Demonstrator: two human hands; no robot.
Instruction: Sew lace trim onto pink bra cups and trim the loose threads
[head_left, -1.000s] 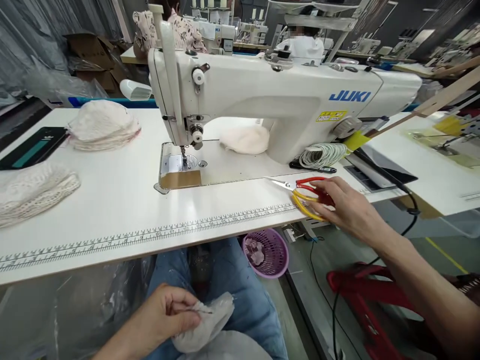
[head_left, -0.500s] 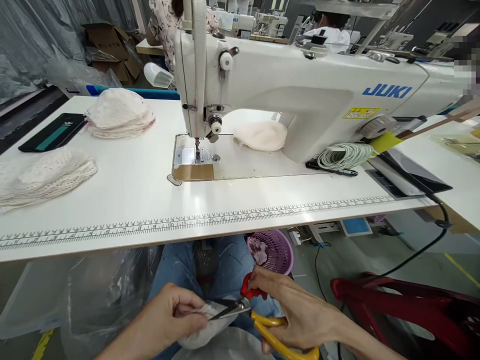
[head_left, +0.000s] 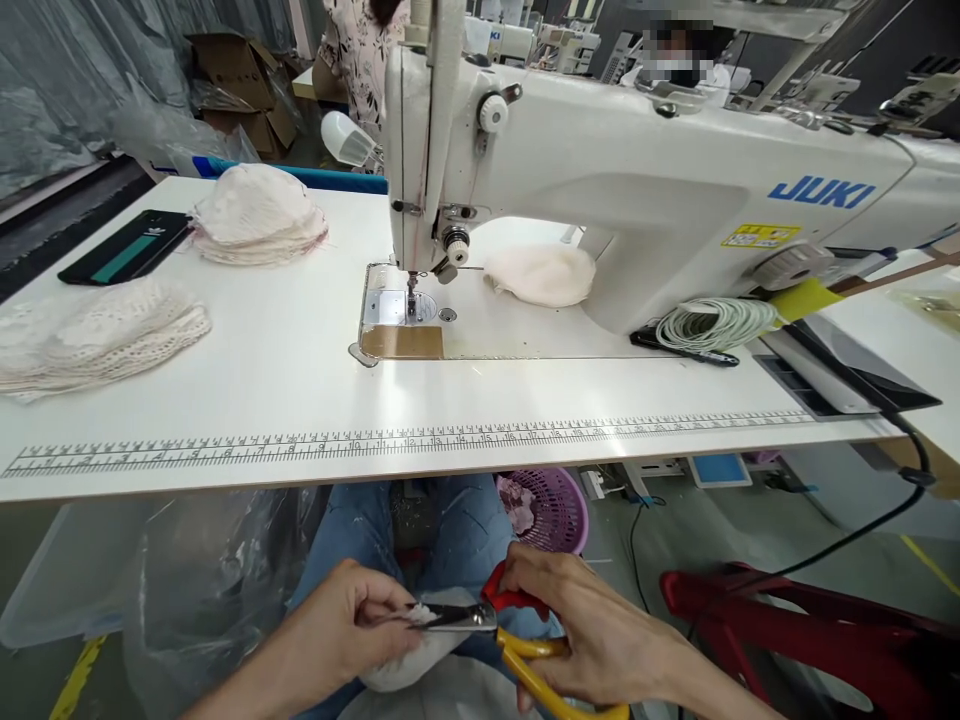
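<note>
Over my lap, my left hand pinches the edge of a piece of white fabric between thumb and fingers. My right hand grips a pair of scissors with one red and one yellow handle. The blades point left and lie at the fabric's edge, right by my left fingertips. They look almost closed, and a small frayed white bit shows beside them. Part of the fabric is hidden behind my left hand and the scissors.
A white sewing machine stands on the white table, with a cream fabric piece under its arm. Fabric stacks and a dark phone-like object lie left. Below are a purple basket and a red stool.
The scissor blades have gone from spread apart to nearly closed at the fabric's edge. Both hands stay in about the same place, while the camera view has shifted slightly.
</note>
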